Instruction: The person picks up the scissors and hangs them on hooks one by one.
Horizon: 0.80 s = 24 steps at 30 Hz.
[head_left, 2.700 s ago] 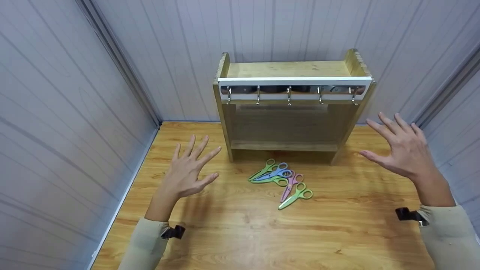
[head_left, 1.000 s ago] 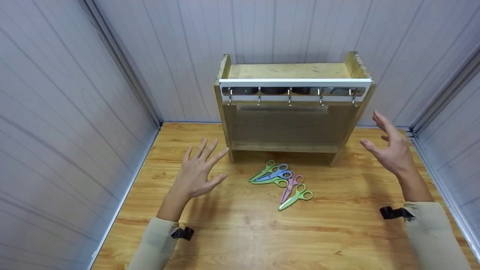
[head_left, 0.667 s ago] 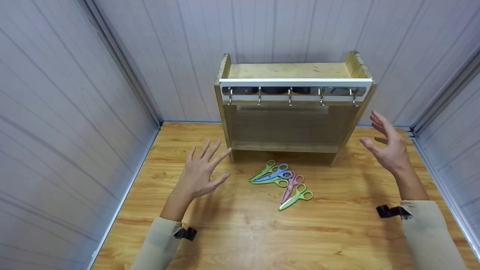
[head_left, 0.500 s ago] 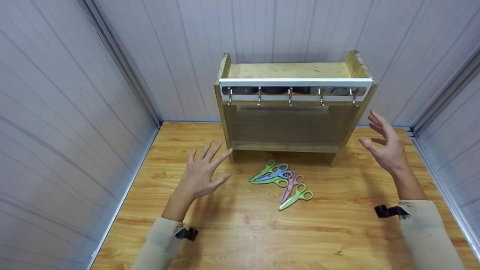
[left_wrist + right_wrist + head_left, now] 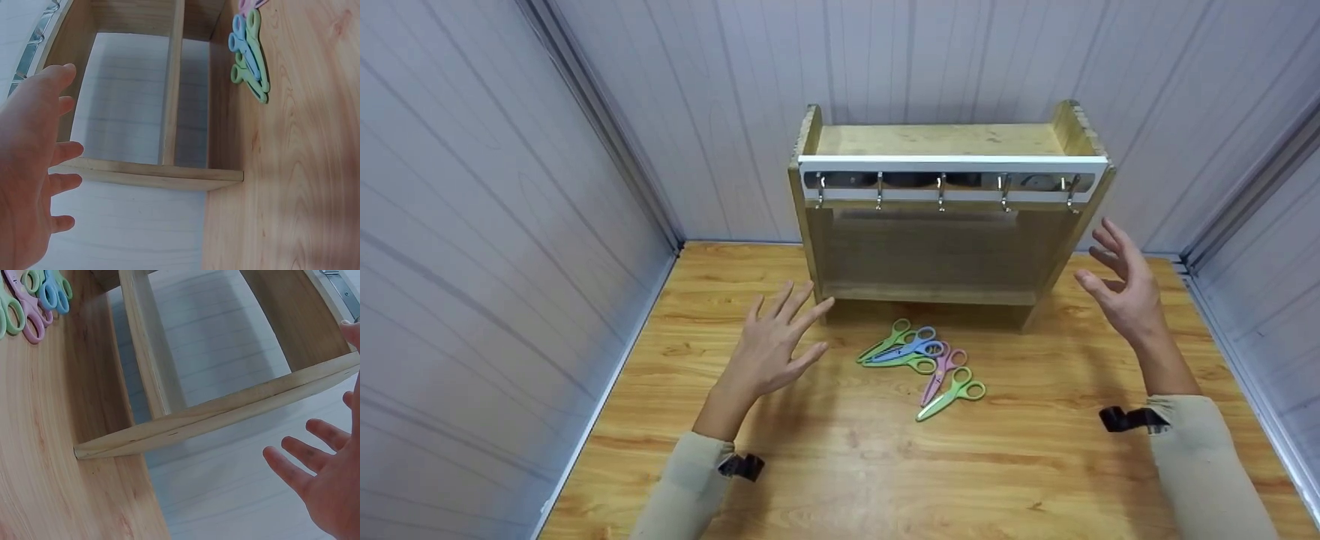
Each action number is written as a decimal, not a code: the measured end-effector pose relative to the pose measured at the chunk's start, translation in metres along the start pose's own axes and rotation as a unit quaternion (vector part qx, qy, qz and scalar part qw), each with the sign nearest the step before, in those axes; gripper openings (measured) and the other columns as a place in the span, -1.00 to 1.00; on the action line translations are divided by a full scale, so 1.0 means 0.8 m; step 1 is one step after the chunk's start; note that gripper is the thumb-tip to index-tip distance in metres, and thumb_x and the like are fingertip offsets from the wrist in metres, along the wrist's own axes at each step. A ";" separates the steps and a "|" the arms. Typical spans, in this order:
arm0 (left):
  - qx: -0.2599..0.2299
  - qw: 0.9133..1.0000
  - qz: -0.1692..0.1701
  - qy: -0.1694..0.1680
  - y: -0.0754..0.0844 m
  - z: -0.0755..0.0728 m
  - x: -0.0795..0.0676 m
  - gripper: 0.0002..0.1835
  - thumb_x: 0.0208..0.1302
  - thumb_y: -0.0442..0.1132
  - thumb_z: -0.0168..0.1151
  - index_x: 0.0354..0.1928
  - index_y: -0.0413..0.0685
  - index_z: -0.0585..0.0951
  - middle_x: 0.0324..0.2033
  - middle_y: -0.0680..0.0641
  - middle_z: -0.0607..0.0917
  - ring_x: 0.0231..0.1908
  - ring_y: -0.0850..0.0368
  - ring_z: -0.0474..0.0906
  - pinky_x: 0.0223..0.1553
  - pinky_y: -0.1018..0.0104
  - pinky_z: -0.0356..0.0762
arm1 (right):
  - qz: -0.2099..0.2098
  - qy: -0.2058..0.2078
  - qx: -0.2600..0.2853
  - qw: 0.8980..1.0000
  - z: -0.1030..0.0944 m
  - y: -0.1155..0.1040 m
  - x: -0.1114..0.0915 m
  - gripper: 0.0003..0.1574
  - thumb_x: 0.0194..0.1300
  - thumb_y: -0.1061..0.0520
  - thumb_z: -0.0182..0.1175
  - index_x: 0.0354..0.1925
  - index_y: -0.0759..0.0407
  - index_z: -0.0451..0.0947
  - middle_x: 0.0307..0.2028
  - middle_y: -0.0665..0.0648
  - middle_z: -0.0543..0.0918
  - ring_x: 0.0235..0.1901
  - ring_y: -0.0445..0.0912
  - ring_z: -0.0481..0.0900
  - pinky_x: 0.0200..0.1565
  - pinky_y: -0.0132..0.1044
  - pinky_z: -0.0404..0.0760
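My left hand (image 5: pixel 772 349) hovers over the wooden surface with fingers spread, left of a loose pile of scissors. Its fingers hold nothing. Off to the right, my right hand (image 5: pixel 1129 296) is raised beside the rack's right side, thumb apart from the fingers, also holding nothing. The pile has blue scissors (image 5: pixel 913 346) lying over green ones, pink scissors (image 5: pixel 939 376) beside them, and light green scissors (image 5: pixel 949 395) nearest me. Behind them stands a wooden rack (image 5: pixel 934 292) with a white strip of metal hooks (image 5: pixel 941 189) across its upper front.
Pale panelled walls (image 5: pixel 750 112) enclose the surface at the back, left and right. The wooden rack stands against the back wall, its top shelf (image 5: pixel 937 139) between raised side ends. The wooden surface (image 5: pixel 855 465) reaches toward me in front of the scissors.
Both hands have moved inward, left hand rightward toward the scissors, right hand leftward toward the rack. The right hand has turned and its fingers are less spread. The scissors and rack stay put.
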<state>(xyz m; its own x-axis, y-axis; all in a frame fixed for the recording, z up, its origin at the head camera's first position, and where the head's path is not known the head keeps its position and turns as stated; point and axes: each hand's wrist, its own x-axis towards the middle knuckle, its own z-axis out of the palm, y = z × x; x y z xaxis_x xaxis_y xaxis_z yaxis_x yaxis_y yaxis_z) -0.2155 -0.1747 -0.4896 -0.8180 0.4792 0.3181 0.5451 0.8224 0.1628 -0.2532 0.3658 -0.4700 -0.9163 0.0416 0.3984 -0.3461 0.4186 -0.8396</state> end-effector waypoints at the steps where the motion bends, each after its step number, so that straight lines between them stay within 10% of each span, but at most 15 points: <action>1: 0.000 1.000 0.000 -0.002 0.001 0.000 0.000 -0.32 0.63 0.21 0.22 0.69 0.29 0.44 0.73 -0.17 0.39 0.71 -0.38 0.29 0.55 -0.70 0.24 | 0.002 0.000 0.000 1.000 0.001 -0.001 0.000 0.05 0.53 0.28 0.32 0.81 -0.04 0.17 0.71 0.33 0.37 0.44 -0.44 0.50 0.17 -0.63 0.53; 13: -0.008 1.000 -0.005 0.006 0.007 0.005 0.003 -0.32 0.64 0.26 0.17 0.68 0.29 0.46 0.72 -0.17 0.41 0.71 -0.36 0.31 0.55 -0.68 0.27 | 0.023 0.007 0.021 0.999 0.011 0.001 0.010 0.05 0.54 0.22 0.31 0.81 -0.03 0.13 0.75 0.34 0.29 0.65 0.18 0.46 0.22 -0.51 0.59; 24: -0.020 1.000 -0.005 0.007 0.013 0.006 0.010 -0.32 0.63 0.20 0.21 0.68 0.28 0.45 0.72 -0.17 0.41 0.72 -0.38 0.28 0.55 -0.68 0.26 | 0.027 0.002 0.018 0.999 0.015 0.000 0.017 0.08 0.53 0.25 0.33 0.82 -0.10 0.12 0.76 0.26 0.29 0.62 0.20 0.44 0.22 -0.45 0.59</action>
<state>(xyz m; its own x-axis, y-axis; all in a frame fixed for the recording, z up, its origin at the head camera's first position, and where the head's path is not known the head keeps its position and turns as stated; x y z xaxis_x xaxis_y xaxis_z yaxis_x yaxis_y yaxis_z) -0.2177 -0.1607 -0.4899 -0.8212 0.4666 0.3285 0.5440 0.8139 0.2040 -0.2683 0.3555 -0.4690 -0.9329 0.0674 0.3538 -0.3035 0.3822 -0.8728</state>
